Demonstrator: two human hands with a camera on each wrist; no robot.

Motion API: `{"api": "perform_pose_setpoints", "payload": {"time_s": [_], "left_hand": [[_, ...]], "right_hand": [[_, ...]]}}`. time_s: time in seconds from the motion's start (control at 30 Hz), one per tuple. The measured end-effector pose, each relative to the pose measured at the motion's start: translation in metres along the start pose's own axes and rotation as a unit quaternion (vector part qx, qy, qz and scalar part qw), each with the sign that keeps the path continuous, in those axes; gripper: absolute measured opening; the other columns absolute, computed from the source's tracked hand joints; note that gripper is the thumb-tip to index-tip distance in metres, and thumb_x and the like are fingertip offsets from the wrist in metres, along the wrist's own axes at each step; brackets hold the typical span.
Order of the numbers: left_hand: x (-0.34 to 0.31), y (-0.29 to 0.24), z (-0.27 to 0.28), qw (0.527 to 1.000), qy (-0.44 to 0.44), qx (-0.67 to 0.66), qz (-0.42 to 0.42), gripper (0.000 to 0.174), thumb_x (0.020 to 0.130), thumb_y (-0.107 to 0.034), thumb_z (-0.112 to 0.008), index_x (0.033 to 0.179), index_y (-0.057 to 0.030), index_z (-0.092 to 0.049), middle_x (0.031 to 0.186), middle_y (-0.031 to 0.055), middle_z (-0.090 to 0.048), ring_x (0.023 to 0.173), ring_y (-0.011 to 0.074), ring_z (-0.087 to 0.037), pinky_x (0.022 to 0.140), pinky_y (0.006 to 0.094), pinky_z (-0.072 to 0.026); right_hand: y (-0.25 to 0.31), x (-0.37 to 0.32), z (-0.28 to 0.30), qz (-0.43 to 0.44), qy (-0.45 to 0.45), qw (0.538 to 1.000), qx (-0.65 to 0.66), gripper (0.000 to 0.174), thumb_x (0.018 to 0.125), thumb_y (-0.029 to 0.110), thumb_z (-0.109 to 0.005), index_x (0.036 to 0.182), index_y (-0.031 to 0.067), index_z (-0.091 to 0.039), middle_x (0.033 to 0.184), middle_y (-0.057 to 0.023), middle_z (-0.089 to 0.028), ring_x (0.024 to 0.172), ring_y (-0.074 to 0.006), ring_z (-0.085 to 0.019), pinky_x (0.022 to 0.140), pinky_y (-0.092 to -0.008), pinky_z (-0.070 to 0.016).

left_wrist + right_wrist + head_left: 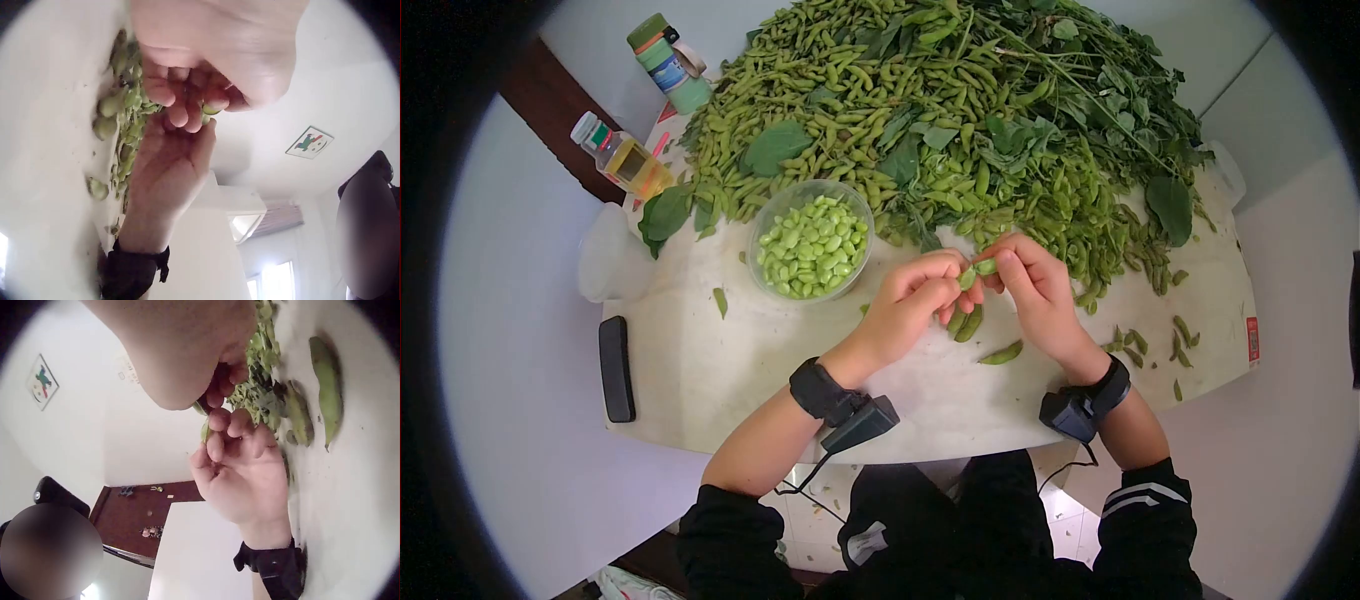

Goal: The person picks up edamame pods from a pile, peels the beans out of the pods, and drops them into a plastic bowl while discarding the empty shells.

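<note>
Both hands meet over the table, holding a green soybean pod (985,267) between their fingertips. My left hand (912,308) pinches the pod's near end with thumb and fingers, while my right hand (1040,300) grips the other end. In the right wrist view a bit of the pod (205,430) shows at the left fingertips; palms and fingers hide much of it. Loose pods (1002,353) lie on the table just below the hands. Left of them stands a clear plastic bowl (755,232) of shelled green soybeans (815,250).
A large heap of soybean pods (850,120) with leafy stalks (1120,110) covers the table's far side. Emptied-looking pods (1060,200) lie before it. At left are a green bottle (675,75), a bottle of yellow liquid (630,165), a translucent tub (612,255) and a black phone (616,370).
</note>
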State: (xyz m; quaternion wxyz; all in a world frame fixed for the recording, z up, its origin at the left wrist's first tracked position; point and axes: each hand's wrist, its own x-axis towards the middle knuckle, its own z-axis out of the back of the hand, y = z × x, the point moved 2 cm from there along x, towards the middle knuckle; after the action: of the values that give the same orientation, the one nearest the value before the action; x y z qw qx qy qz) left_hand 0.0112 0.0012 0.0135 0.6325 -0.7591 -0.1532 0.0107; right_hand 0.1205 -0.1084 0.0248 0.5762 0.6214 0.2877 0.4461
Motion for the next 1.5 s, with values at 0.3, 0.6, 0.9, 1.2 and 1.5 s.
{"api": "perform_pose_setpoints", "payload": {"time_s": [0.3, 0.6, 0.9, 1.2, 1.5], "left_hand": [[0.002, 0.001, -0.004, 0.992, -0.124, 0.021, -0.003, 0.017, 0.085, -0.011, -0.044, 0.093, 0.0007, -0.053, 0.082, 0.0055, -0.058, 0.071, 0.0082, -0.054, 0.060, 0.0203, -0.0428], [0.000, 0.002, -0.006, 0.997, -0.043, 0.029, 0.050, 0.014, 0.084, -0.011, -0.052, 0.089, 0.0026, -0.052, 0.079, 0.0034, -0.058, 0.066, 0.0065, -0.054, 0.059, 0.0193, -0.0427], [-0.001, 0.004, -0.004, 0.994, -0.076, 0.022, 0.073, 0.013, 0.082, -0.010, -0.055, 0.083, 0.0034, -0.054, 0.072, 0.0034, -0.058, 0.058, 0.0057, -0.053, 0.051, 0.0182, -0.0399], [-0.001, 0.007, -0.002, 0.993, -0.081, 0.072, 0.039, 0.013, 0.080, -0.009, -0.056, 0.076, 0.0035, -0.055, 0.066, 0.0028, -0.057, 0.055, 0.0055, -0.053, 0.048, 0.0184, -0.0398], [-0.002, 0.002, -0.003, 0.993, -0.038, 0.087, 0.066, 0.008, 0.082, -0.007, -0.055, 0.081, 0.0014, -0.055, 0.073, 0.0042, -0.058, 0.060, 0.0067, -0.054, 0.054, 0.0180, -0.0424]], "right_hand": [[-0.006, 0.002, 0.009, -0.007, -0.044, 0.998, -0.036, 0.016, 0.088, 0.014, -0.047, 0.086, 0.0005, -0.055, 0.071, 0.0007, -0.051, 0.064, -0.0058, -0.046, 0.058, -0.0196, -0.0379], [0.003, 0.000, 0.004, 0.097, -0.034, 0.979, -0.177, 0.008, 0.078, 0.007, -0.058, 0.079, -0.0005, -0.056, 0.070, -0.0057, -0.054, 0.060, -0.0121, -0.050, 0.055, -0.0234, -0.0402], [0.011, 0.002, 0.003, 0.142, -0.073, 0.960, -0.229, 0.007, 0.076, 0.005, -0.059, 0.080, -0.0006, -0.058, 0.074, -0.0081, -0.054, 0.063, -0.0166, -0.052, 0.055, -0.0262, -0.0416], [0.009, 0.003, 0.002, 0.188, -0.005, 0.943, -0.274, 0.017, 0.075, 0.007, -0.060, 0.089, -0.0032, -0.059, 0.079, -0.0117, -0.056, 0.068, -0.0232, -0.054, 0.059, -0.0282, -0.0439], [-0.002, 0.001, 0.004, 0.045, 0.016, 0.991, -0.127, 0.016, 0.081, 0.012, -0.056, 0.086, -0.0034, -0.057, 0.076, -0.0092, -0.057, 0.064, -0.0145, -0.054, 0.057, -0.0257, -0.0435]]}}
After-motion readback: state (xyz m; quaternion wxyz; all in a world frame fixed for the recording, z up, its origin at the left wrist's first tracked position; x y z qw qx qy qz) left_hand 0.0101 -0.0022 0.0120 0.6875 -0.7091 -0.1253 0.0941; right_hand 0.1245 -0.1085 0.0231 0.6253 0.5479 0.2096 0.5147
